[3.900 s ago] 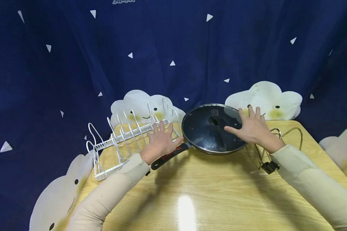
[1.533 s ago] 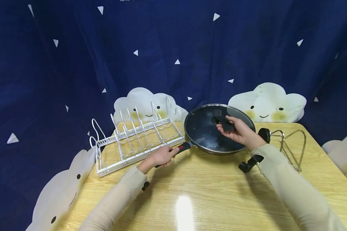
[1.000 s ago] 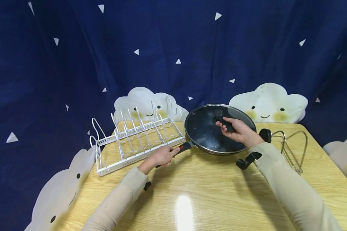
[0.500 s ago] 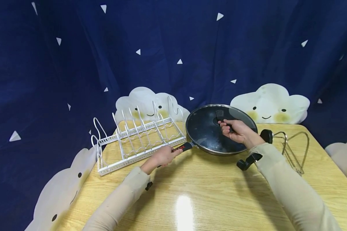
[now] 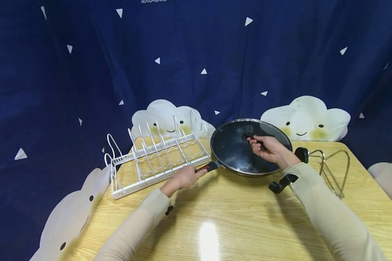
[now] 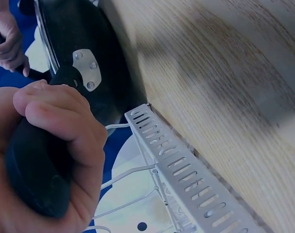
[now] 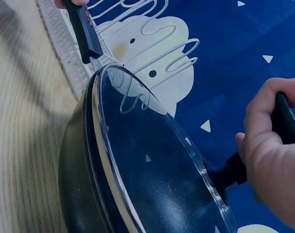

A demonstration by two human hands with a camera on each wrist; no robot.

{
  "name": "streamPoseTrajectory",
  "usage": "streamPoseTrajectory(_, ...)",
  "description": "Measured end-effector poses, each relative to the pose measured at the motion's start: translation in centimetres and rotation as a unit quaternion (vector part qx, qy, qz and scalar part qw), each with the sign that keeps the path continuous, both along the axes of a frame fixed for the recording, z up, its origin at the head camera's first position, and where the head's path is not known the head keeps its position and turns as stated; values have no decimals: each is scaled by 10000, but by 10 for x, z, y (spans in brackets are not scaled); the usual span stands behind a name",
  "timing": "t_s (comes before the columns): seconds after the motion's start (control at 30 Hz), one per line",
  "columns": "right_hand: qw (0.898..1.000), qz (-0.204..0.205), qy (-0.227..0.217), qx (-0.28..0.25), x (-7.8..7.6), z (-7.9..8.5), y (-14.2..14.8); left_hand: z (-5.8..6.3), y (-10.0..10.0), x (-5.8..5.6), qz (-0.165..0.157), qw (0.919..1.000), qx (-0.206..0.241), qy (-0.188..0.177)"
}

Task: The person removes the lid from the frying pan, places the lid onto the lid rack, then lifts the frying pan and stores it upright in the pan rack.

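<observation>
A dark frying pan (image 7: 77, 165) sits on the table, covered by a glass lid (image 5: 230, 154) with a metal rim. My left hand (image 5: 184, 177) grips the pan's black handle (image 5: 209, 166); in the left wrist view the fingers (image 6: 65, 114) wrap round it. My right hand (image 5: 268, 149) holds the lid's upright black handle (image 7: 286, 119), fingers curled about it. In the right wrist view a pale band shows between lid rim and pan rim; whether the lid is raised there, I cannot tell.
A white wire rack (image 5: 161, 174) stands left of the pan, close to its handle. Right of the pan is a metal wire stand (image 5: 341, 174), partly behind my right wrist. The wooden table (image 5: 241, 217) meets a dark blue curtain (image 5: 170, 43) at the back.
Earlier both hands hovered with fingers spread; since then the left took the pan handle and the right took the lid handle. Over the last second the right fingers curled tighter; little else moved.
</observation>
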State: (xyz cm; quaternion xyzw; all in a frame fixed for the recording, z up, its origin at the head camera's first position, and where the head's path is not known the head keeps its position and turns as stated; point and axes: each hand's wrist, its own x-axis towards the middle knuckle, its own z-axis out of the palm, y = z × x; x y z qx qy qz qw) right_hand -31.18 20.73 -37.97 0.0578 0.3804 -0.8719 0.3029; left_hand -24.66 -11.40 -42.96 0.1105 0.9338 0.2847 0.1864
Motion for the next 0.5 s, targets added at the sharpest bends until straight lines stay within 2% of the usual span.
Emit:
streamPoseTrajectory(0.3,9979,131,558,291,8,11,-3,-1,0,1,-8,9999,-53,129)
streamPoseTrajectory(0.5,9932,179,995,582,17,26,-3,1,1,2,73,10000,-35,53)
